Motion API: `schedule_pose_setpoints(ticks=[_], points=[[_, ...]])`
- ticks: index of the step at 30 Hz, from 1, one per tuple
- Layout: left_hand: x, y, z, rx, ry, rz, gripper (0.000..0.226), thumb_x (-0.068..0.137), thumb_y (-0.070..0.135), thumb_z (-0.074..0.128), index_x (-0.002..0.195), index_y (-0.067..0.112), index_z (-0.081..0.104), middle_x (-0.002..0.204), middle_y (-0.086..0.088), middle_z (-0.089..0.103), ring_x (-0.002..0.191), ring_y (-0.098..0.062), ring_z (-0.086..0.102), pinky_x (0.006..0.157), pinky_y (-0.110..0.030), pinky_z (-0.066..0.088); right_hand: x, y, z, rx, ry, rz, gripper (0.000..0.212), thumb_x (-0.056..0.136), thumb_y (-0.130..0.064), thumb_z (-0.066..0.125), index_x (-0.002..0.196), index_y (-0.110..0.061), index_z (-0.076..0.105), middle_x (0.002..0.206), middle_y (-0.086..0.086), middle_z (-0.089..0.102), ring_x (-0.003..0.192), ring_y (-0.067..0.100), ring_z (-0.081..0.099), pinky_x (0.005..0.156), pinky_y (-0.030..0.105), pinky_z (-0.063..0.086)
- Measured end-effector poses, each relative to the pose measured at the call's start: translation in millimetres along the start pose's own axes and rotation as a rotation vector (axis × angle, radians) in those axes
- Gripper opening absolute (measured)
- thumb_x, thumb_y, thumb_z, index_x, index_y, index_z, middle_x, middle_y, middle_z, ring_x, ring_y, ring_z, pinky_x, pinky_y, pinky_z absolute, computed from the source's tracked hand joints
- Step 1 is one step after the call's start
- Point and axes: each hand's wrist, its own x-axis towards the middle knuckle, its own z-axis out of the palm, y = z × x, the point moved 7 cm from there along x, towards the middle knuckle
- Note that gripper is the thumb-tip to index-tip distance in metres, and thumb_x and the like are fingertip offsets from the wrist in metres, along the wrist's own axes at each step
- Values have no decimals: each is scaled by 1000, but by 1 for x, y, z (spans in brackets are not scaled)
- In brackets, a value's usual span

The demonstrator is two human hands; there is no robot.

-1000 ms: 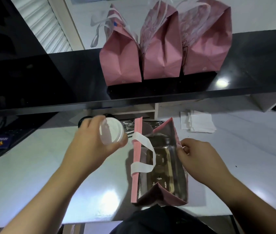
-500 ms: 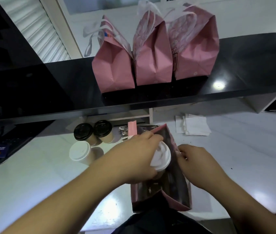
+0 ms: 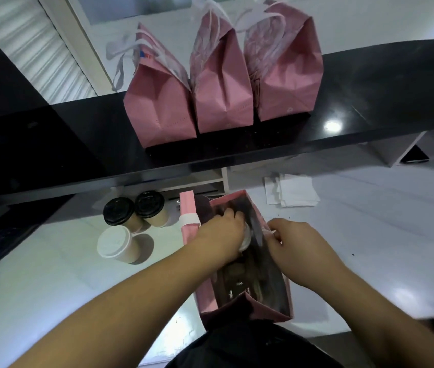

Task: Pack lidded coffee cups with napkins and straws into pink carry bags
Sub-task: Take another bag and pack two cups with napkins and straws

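Cup (image 3: pixel 246 236) lower in bag (image 3: pixel 285 293), white counter (image 3: pixel 51 274).

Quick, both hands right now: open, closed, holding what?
Left hand: grips the white-lidded cup inside the open pink bag.
Right hand: pinches the bag's right rim.

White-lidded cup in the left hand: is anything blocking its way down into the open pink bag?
Nothing visible does. The left hand already holds the white-lidded cup inside the mouth of the open pink bag, and the right hand pinches the bag's right rim, keeping it spread. The bag's bottom is too dark to check.
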Motion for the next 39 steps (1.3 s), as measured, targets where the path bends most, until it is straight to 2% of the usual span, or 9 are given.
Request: schedule_pose_setpoints(ticks=[9, 14, 18, 21, 24, 26, 30, 34, 39], points=[[19, 0, 25, -78, -103, -8, 75, 94, 28, 69, 156, 8, 31, 150, -20, 44, 123, -40, 59, 104, -47, 51, 0, -1, 2, 1, 19, -15, 23, 103, -37, 45, 106, -24, 64, 91, -1, 73, 75, 19, 65, 69, 38, 59], [22, 1, 41, 4, -143, -14, 68, 97, 24, 64, 154, 6, 31, 151, -19, 43, 124, -42, 58, 101, -51, 48, 3, -1, 10, 5, 11, -25, 24, 103, -39, 48, 116, -28, 64, 97, -4, 75, 73, 12, 66, 63, 26, 56], [22, -1, 43, 28, -166, -25, 74, 94, 21, 68, 155, 7, 29, 153, -18, 40, 126, -41, 57, 102, -51, 49, 3, -1, 13, -9, 11, -19, 22, 102, -41, 47, 105, -27, 64, 88, -5, 73, 70, 14, 65, 64, 34, 59], [15, -1, 32, 14, -124, -37, 69, 95, 28, 68, 152, 10, 34, 145, -18, 48, 121, -41, 59, 97, -51, 51, 5, 0, 13, -33, 27, -12, 21, 101, -38, 46, 97, -26, 63, 81, -4, 69, 68, 15, 63, 63, 36, 58], [5, 12, 2, -33, -132, 4, 35, 98, 31, 61, 129, 14, 61, 120, -12, 66, 102, -33, 64, 86, -42, 53, 5, 1, 13, -23, 38, 0, 21, 100, -37, 47, 92, -25, 62, 80, -4, 69, 67, 16, 63, 62, 37, 58], [-6, 22, -30, -4, -35, 70, 8, 96, 24, 63, 99, 19, 68, 92, -3, 68, 83, -25, 65, 73, -37, 54, 6, 2, 14, -18, 37, 3, 22, 100, -36, 46, 86, -24, 59, 74, -4, 65, 65, 17, 61, 57, 36, 54], [-47, 6, -94, -141, 389, 162, 24, 97, 45, 48, 109, 33, 66, 98, 12, 66, 86, -9, 63, 71, -30, 56, 6, 1, 15, -4, 51, 6, 22, 99, -33, 47, 81, -24, 57, 67, -5, 62, 61, 15, 58, 51, 34, 46], [-85, -88, -104, -392, 715, -99, 21, 97, 54, 41, 108, 43, 55, 96, 22, 60, 83, 3, 58, 65, -16, 45, 6, -2, 15, -16, 63, -10, 29, 101, -39, 44, 80, -26, 57, 64, -5, 64, 58, 13, 61, 54, 35, 51], [-107, -207, -2, -426, 502, -604, 41, 100, 41, 56, 133, 16, 57, 125, -10, 63, 109, -33, 62, 87, -46, 53, 9, -4, 16, -76, 81, -17, 25, 100, -41, 45, 83, -29, 59, 65, -8, 64, 56, 9, 60, 51, 31, 48]])
